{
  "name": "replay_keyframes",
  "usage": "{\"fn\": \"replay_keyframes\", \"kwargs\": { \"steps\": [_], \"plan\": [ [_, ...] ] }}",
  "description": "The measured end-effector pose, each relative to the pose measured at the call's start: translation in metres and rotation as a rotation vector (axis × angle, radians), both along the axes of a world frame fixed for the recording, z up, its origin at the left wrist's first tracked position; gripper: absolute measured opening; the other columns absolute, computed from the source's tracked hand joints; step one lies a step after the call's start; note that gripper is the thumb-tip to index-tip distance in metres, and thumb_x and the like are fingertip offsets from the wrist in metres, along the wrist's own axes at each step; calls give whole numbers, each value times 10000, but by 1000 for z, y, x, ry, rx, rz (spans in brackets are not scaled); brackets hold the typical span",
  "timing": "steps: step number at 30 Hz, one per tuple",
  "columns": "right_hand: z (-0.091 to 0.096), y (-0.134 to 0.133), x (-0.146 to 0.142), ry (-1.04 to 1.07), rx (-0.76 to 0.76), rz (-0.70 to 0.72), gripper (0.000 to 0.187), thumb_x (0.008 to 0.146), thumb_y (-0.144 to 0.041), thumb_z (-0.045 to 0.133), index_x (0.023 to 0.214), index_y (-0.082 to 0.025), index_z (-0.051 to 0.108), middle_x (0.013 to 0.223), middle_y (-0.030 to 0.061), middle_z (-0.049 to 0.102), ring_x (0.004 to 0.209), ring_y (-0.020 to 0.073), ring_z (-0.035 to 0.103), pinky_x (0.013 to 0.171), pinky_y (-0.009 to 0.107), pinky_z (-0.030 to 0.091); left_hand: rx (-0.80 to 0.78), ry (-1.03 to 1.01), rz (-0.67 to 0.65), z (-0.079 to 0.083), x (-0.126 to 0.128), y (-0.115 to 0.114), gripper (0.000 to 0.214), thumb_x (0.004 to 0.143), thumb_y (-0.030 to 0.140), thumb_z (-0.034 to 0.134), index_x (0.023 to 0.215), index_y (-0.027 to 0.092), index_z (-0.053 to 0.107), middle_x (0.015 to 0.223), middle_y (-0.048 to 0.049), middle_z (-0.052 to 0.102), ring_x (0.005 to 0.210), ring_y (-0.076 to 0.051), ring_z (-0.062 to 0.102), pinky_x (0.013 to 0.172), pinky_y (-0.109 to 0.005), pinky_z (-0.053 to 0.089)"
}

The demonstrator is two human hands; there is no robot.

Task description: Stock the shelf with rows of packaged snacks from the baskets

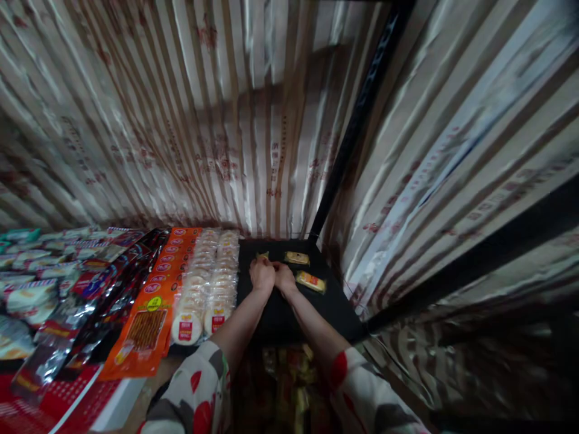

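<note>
My left hand and my right hand rest close together on a black shelf surface, fingers curled down. What they grip, if anything, is hidden under them. A small yellow packet pokes out just beyond my left hand. Two more yellow wrapped snacks lie nearby: one behind my right hand and one to its right. Both sleeves are white with red and grey patches.
Left of the black shelf lie two rows of round cakes in clear wrap, orange snack bags, dark foil bags and more packets. Striped shiny sheeting and a black post wall the back and right.
</note>
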State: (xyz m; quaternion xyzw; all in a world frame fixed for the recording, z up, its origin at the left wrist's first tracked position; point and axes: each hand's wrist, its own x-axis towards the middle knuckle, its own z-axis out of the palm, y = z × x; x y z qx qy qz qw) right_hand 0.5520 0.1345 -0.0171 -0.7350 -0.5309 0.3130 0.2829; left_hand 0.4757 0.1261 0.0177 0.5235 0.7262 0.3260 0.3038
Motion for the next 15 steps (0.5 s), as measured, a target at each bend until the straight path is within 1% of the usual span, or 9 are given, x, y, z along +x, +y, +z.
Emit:
{"fn": "replay_keyframes", "kwargs": {
  "steps": [5, 7, 10, 12, 15],
  "plan": [
    [-14, 44, -14, 34, 61, 21, 200, 804, -198, 482, 865, -222, 670, 843, 29, 695, 805, 156, 637, 671, 221, 444, -3, 62, 51, -13, -2, 39, 298, 841, 175, 396, 995, 140, 649, 1102, -128, 640, 1058, -216, 578, 914, -305, 414],
    [-21, 59, -19, 44, 82, 31, 203, 818, -189, 472, 921, -224, 643, 874, 25, 690, 820, 142, 632, 690, 212, 446, 13, 82, 78, -19, -2, 51, 300, 838, 162, 393, 995, 129, 646, 1111, -137, 635, 1080, -220, 568, 930, -311, 404],
    [-32, 79, -25, 52, 130, 35, 222, 807, -190, 501, 1009, -233, 582, 878, 10, 678, 781, 127, 629, 673, 208, 454, 52, 99, 119, -26, -1, 69, 305, 832, 148, 387, 1000, 139, 642, 1078, -128, 648, 1085, -218, 566, 929, -323, 408],
    [-37, 92, -29, 41, 165, 38, 222, 795, -195, 525, 1010, -238, 559, 853, 4, 669, 761, 128, 627, 660, 210, 455, 72, 107, 135, -30, 0, 79, 300, 829, 151, 389, 984, 154, 645, 1043, -116, 660, 1067, -222, 576, 905, -334, 427],
    [-42, 107, -34, -3, 188, 76, 186, 797, -210, 535, 979, -245, 549, 826, 10, 664, 747, 144, 628, 635, 218, 450, 85, 122, 140, -35, -1, 91, 289, 827, 153, 394, 970, 159, 645, 1059, -116, 652, 1092, -231, 563, 914, -344, 424]
  ]
}}
